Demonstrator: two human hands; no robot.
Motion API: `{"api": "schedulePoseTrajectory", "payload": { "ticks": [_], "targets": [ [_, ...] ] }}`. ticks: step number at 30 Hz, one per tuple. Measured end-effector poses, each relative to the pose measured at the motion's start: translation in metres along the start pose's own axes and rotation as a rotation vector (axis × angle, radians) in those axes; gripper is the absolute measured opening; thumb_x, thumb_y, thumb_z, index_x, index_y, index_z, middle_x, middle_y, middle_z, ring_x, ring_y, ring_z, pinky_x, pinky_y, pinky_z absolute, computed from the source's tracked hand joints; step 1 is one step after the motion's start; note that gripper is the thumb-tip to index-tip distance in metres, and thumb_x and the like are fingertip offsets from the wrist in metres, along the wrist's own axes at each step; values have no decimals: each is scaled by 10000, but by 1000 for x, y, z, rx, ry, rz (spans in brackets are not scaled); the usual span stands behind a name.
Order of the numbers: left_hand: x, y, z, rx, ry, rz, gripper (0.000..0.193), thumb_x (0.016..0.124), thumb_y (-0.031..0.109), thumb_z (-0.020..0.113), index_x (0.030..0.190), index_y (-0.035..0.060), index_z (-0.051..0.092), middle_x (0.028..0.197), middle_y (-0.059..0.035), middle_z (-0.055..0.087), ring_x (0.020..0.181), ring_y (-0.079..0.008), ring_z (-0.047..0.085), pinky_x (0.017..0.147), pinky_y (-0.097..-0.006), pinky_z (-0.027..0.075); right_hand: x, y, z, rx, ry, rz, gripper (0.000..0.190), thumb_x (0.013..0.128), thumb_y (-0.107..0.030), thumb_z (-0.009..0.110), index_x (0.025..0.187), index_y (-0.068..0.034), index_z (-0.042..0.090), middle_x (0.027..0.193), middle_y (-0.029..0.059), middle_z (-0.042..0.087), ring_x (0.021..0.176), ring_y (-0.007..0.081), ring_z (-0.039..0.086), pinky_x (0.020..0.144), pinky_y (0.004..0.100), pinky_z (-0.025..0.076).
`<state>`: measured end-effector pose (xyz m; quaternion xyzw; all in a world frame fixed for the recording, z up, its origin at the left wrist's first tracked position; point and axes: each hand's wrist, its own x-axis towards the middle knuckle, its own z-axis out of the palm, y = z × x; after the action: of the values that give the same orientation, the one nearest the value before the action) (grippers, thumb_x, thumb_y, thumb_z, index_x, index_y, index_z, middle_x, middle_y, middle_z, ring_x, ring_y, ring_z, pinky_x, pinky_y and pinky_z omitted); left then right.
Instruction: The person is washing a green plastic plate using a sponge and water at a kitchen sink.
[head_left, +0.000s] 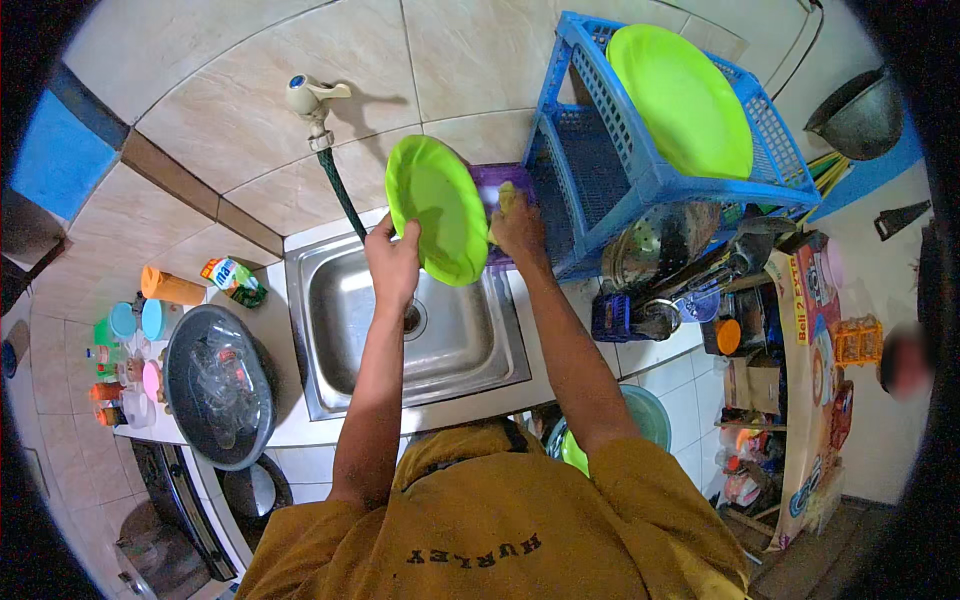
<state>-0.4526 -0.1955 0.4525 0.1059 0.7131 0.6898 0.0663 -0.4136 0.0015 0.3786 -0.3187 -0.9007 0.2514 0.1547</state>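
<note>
My left hand (394, 259) grips the near left rim of a lime-green plastic plate (442, 214), which is tilted above the back of a stainless steel sink (330, 322). Just right of the plate, my right hand (517, 225) holds a yellowish sponge (507, 196) over a purple plastic tray (491, 180). A tap (307, 101) on the tiled wall has a dark green hose (341, 187) running down behind my left hand. No running water can be seen.
A blue plastic rack (645, 180) on the right holds more green plates (682, 105). Beside it are a metal colander (652, 251) and utensils in a blue basket (611, 318). Left of the sink stand a grey basin (180, 375) of clear plastic items, a detergent pouch (234, 282) and an orange cup (172, 286).
</note>
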Motion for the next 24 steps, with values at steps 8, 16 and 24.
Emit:
{"api": "schedulePoseTrajectory", "payload": {
  "ticks": [8, 16, 24],
  "targets": [
    [-24, 15, -15, 39, -26, 145, 355, 894, 67, 543, 1228, -42, 589, 1006, -138, 696, 896, -159, 630, 811, -315, 496, -36, -56, -40, 333, 191, -69, 350, 809, -103, 600, 1152, -36, 590, 1057, 253, 583, 1007, 415, 563, 894, 488, 447],
    [-85, 55, -81, 25, 77, 120, 290, 947, 112, 543, 1191, -36, 594, 958, -112, 680, 862, -126, 591, 777, -285, 482, -115, -134, -68, 610, 87, -594, 472, 783, -37, 607, 1252, -67, 567, 1184, 200, 535, 1136, 370, 507, 1015, 446, 391],
    [-174, 17, -175, -183, 378, -12, 289, 1004, 176, 489, 1185, -33, 575, 1046, -73, 636, 937, -110, 549, 820, -268, 447, -220, -192, -24, 597, -477, -838, 435, 802, -158, 682, 1236, -149, 646, 1324, 101, 508, 1205, 292, 481, 1005, 450, 349]
  ]
}}
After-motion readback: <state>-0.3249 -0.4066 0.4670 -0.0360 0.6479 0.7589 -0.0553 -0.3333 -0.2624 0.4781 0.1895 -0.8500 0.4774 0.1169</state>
